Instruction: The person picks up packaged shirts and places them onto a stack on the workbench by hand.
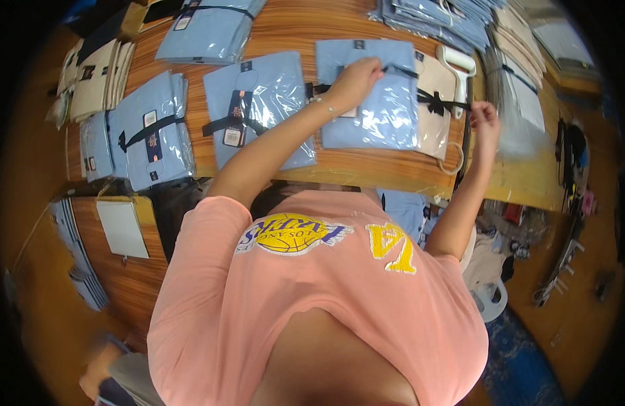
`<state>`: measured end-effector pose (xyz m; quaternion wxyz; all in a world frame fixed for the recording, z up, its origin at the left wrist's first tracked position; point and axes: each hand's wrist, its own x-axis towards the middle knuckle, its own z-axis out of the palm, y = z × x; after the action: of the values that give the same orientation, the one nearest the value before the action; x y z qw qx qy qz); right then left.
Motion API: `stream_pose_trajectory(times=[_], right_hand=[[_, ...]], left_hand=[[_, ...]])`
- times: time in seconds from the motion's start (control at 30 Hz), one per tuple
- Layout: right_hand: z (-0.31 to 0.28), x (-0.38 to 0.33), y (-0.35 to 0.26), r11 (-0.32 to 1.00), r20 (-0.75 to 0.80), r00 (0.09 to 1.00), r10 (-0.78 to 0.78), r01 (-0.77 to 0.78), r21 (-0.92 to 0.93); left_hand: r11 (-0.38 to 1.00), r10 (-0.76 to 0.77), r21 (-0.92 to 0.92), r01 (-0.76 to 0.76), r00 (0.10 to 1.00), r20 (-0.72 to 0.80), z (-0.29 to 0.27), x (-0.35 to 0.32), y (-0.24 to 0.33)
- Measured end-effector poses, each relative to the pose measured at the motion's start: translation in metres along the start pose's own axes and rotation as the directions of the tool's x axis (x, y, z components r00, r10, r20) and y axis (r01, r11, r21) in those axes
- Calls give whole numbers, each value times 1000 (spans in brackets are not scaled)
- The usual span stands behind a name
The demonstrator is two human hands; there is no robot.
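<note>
Nearest the camera, a pink short-sleeved shirt (pixel 312 304) with a yellow and purple print fills the lower middle of the view; both bare forearms reach up from it over the wooden desk (pixel 367 169).

Left hand (pixel 356 80): lies on top of a light blue folded garment in a clear bag (pixel 373 101), at the bag's upper middle. The fingers are curled down, pinched on the black ribbon (pixel 431 98) where it crosses the bag. A thin bracelet sits at the wrist. The grip is closed on the ribbon, as far as can be seen.

Right hand (pixel 485 118): raised near the desk's right part, fingers bunched at the ribbon's far end. The ribbon runs taut between the two hands, over a beige packaged garment (pixel 438 115) lying just beside and partly under the blue one. Whether this grip truly clamps the ribbon cannot be told for certain; it appears closed.

Just beyond the right hand, a white handled tool (pixel 458 68) rests on the beige package.

To the left, a ribbon-tied blue package (pixel 258 108) lies on the desk near the left forearm. Further left, a tied stack of blue packages (pixel 153 132), then beige stacks (pixel 99 78) at the far corner.

At the far edge, more blue stacks (pixel 441 17) and beige stacks (pixel 519 44) are piled.
</note>
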<state>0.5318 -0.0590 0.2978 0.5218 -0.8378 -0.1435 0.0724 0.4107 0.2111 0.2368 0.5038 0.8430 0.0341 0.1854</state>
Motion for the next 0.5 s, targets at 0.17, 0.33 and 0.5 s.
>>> stream_pose_trajectory(times=[0.17,0.33,0.5], right_hand=[[135,-36,-68,872,291,851,-437,481,-95],[236,-45,-103,804,593,657,-465,594,-29],[281,-93,-206,869,716,523,-463,105,484]], left_hand=[[883,-124,-466,56,986,-116,-105,-2,118],[836,352,-307,-456,873,-339,-224,-30,129],[982,127,156,-106,984,-127,-241,-133,45]])
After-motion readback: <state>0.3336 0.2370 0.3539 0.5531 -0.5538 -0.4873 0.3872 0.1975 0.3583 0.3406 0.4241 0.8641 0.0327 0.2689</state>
